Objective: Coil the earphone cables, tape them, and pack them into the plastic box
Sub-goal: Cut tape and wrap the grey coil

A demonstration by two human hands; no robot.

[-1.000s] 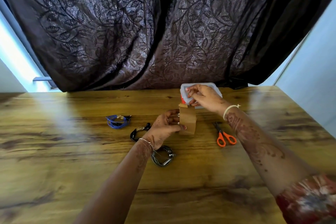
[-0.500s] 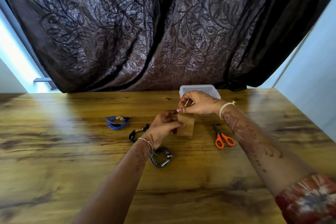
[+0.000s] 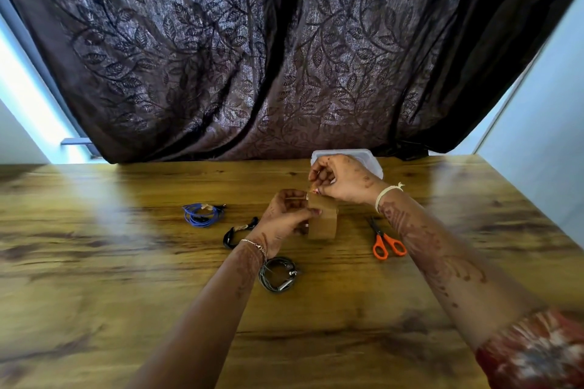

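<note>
The brown tape roll (image 3: pixel 324 224) is held on edge just above the bench (image 3: pixel 94 262), its broad curved face turned toward the camera. The left hand (image 3: pixel 284 215) grips it from the left, fingers curled round its side. The right hand (image 3: pixel 341 178) comes down on the roll's top edge with thumb and fingers pinched together there; blur hides exactly what they pinch. Behind the roll, partly covered by the right hand, the clear plastic box (image 3: pixel 373 158) sits at the far edge of the bench. 3 coiled earphone cables lie flat to the left of the roll: a blue coil (image 3: pixel 202 215) farthest out, a black coil (image 3: pixel 237 232) nearer and half hidden by the left wrist, and a grey coil (image 3: pixel 278 275) nearer the camera, tucked under the left forearm. Right of the roll lie orange-handled scissors (image 3: pixel 385 240), long axis running away from the camera, blades pointing to the far side and handles toward the person. A dark leaf-patterned curtain (image 3: pixel 252 57) hangs beyond the bench.
</note>
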